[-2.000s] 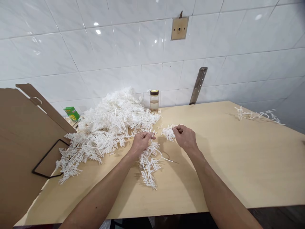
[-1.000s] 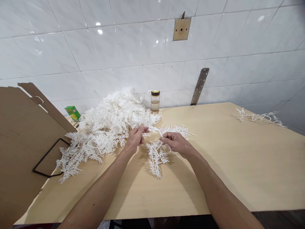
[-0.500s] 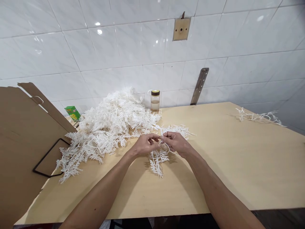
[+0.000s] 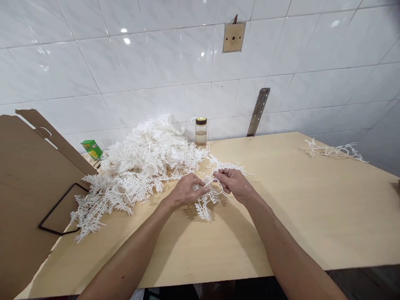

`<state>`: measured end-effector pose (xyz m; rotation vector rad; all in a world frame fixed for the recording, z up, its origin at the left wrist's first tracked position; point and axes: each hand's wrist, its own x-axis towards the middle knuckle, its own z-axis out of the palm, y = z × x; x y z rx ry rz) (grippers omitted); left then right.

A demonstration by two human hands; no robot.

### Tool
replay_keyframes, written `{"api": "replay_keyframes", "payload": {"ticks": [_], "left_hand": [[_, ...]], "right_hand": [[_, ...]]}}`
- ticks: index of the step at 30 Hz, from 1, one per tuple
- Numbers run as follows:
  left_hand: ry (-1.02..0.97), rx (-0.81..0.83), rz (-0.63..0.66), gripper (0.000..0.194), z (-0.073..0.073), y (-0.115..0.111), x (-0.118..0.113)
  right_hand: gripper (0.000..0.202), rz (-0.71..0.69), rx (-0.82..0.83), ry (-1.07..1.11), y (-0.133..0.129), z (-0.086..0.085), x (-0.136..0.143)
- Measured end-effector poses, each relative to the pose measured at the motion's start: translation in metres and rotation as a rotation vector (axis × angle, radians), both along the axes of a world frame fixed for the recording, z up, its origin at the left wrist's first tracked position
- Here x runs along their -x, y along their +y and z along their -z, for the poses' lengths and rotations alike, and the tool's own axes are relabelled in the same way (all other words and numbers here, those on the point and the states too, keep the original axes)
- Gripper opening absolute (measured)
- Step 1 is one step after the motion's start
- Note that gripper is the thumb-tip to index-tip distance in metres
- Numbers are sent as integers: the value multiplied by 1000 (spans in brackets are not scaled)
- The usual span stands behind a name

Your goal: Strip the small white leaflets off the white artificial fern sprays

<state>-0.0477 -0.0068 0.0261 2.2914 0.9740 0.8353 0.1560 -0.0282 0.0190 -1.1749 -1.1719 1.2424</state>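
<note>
Between my hands is a white artificial plant sprig (image 4: 204, 206) with thin stems and feathery tips. My left hand (image 4: 186, 189) pinches one white stem between thumb and fingers. My right hand (image 4: 233, 182) is closed on another part of the same sprig, where a thin stem loops below the fingers. Just beyond my right hand, more white fronds (image 4: 234, 167) lie on the table. A big heap of white artificial sprigs (image 4: 150, 154) spreads to the left of my hands.
On the wooden table (image 4: 300, 216), a lidded bottle (image 4: 201, 132) stands near the tiled wall, with a green box (image 4: 92, 149) behind the heap's left side. A cardboard box (image 4: 28, 187) and black wire frame (image 4: 59, 212) are left. Bare white stems (image 4: 336, 150) lie far right.
My hands have moved slightly apart, and a length of white stem now shows between them. The hanging sprig has lifted a little. The view has shifted slightly.
</note>
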Motion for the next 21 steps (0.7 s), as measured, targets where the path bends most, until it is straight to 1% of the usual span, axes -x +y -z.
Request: {"api": "replay_keyframes", "payload": {"ticks": [3,5,7,9,11,15,18,21], "left_hand": [[-50,161,56,22,-4,-1,3],[-89,325,100,21,-7,-1,6],[-110,479,123,24,-9,-1,7],[-119,548,114,26,-10,0,8],[-118,511,88,25,-8,1,7],[-84,275,43,18,0,3,2],[-40,92,39,24,5,4,0],[19,-26,65,32,7,5,0]], "right_hand": [[42,-5,-6,-26,0,-1,-5],[42,-9,-28,-77,0,0,-6],[42,-14,-62,-132,0,2,-7],[39,-14,-69,-152,1,3,-6],[35,-18,-37,-130,1,4,-5],[30,-8,56,-40,0,0,-2],[26,13,113,-25,-2,-5,-1],[26,-49,173,-81,-5,-9,-1]]}}
